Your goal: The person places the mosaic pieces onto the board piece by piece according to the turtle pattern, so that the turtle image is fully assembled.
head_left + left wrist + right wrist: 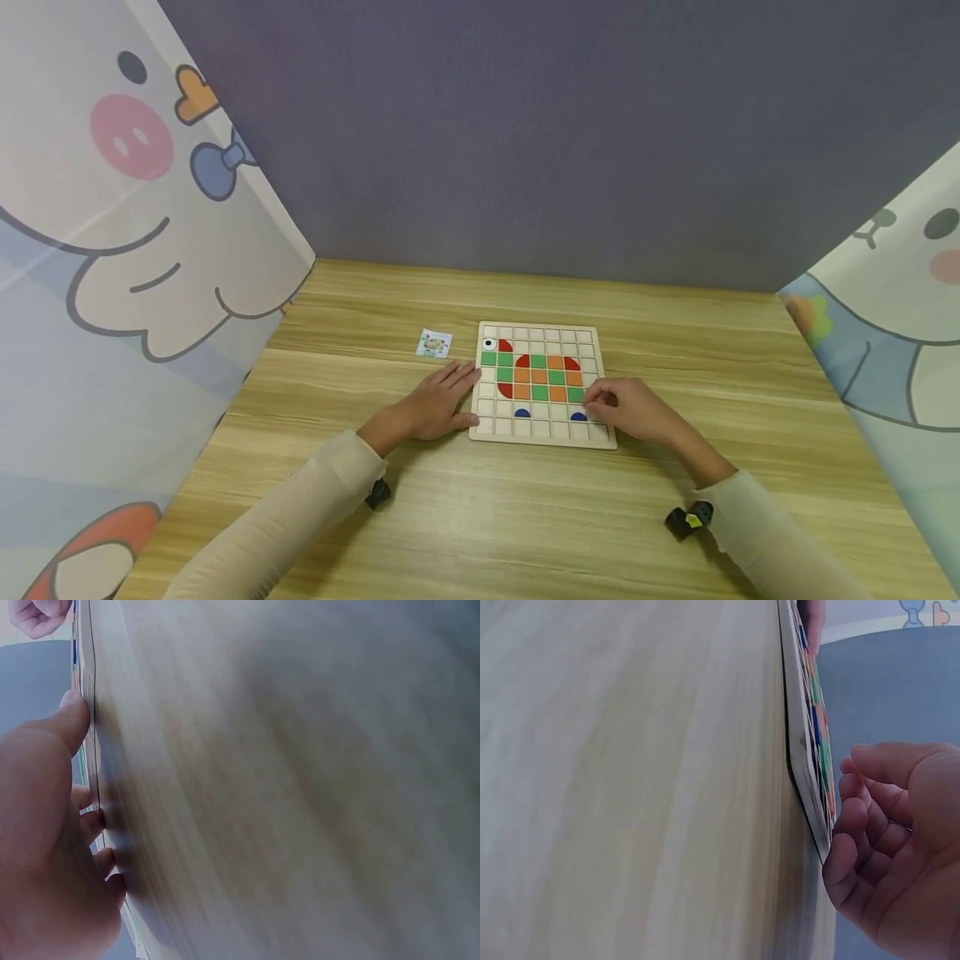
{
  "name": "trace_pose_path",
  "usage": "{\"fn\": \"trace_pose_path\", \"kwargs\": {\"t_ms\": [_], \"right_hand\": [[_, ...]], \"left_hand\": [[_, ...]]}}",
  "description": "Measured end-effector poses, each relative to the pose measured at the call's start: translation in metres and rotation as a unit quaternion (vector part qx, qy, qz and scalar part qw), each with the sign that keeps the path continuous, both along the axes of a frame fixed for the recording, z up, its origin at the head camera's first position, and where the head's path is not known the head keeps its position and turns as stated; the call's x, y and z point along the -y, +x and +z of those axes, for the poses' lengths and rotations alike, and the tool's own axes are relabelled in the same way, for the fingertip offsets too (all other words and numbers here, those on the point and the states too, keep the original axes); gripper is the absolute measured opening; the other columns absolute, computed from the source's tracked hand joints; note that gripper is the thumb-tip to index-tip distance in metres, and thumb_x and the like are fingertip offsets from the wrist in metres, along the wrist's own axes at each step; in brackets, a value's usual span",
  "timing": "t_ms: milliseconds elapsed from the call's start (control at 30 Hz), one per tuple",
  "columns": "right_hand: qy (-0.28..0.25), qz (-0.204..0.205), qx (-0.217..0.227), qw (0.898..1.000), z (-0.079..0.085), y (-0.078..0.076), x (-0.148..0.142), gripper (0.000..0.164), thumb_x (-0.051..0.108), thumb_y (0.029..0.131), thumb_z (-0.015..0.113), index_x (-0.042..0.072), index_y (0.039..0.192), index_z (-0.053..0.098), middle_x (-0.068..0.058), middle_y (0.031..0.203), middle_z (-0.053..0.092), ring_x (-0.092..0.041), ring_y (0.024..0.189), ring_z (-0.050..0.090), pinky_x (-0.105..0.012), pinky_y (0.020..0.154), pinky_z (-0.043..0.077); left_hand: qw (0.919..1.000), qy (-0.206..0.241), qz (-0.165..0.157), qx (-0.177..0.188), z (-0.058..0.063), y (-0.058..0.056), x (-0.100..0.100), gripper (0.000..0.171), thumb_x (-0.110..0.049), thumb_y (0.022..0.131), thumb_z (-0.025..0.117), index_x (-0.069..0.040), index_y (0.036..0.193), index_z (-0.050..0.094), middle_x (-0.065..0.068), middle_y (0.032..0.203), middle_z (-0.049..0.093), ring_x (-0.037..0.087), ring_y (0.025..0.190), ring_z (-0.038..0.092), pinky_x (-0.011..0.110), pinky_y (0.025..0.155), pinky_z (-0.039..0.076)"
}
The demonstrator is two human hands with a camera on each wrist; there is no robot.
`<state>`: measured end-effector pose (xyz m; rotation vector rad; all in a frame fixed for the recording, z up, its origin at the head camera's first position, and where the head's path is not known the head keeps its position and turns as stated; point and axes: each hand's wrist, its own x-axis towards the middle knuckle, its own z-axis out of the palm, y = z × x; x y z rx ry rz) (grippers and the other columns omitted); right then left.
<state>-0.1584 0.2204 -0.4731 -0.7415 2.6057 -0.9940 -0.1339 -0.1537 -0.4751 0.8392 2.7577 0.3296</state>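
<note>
A pale wooden grid board [540, 427] lies on the table, its cells partly filled with coloured tiles. Green and orange square tiles [538, 376] make a checkered body with red rounded corners. A white tile with an eye [490, 343] sits at upper left, and two blue half-round tiles [522, 412] lie below. My left hand [435, 406] rests flat, fingertips and thumb at the board's left edge. My right hand [628, 407] is at the right side, fingers curled and thumb near the forefinger [847, 765]; no tile shows between them, though one could be hidden.
A small picture card [433, 343] with a similar coloured figure lies left of the board. The wooden table [510, 517] meets a dark grey panel [525, 150] at the back. Cartoon-printed sheets [135, 275] hang at both sides.
</note>
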Motion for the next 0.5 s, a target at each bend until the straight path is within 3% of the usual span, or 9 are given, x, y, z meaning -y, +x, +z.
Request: {"fn": "trace_pose_path", "kwargs": {"t_ms": [500], "right_hand": [[0.03, -0.054, -0.031, 0.998, 0.001, -0.002, -0.039, 0.004, 0.018, 0.096, 0.07, 0.017, 0.098, 0.074, 0.007, 0.08, 0.063, -0.005, 0.073, 0.053, -0.022, 0.064, 0.046]], "left_hand": [[1.0, 0.006, -0.005, 0.0, 0.002, 0.0, -0.001, 0.078, -0.048, 0.104, 0.054, -0.002, 0.161, 0.026, 0.019, 0.168, 0.025, 0.042, 0.156, 0.02, 0.055, 0.127, 0.021]]}}
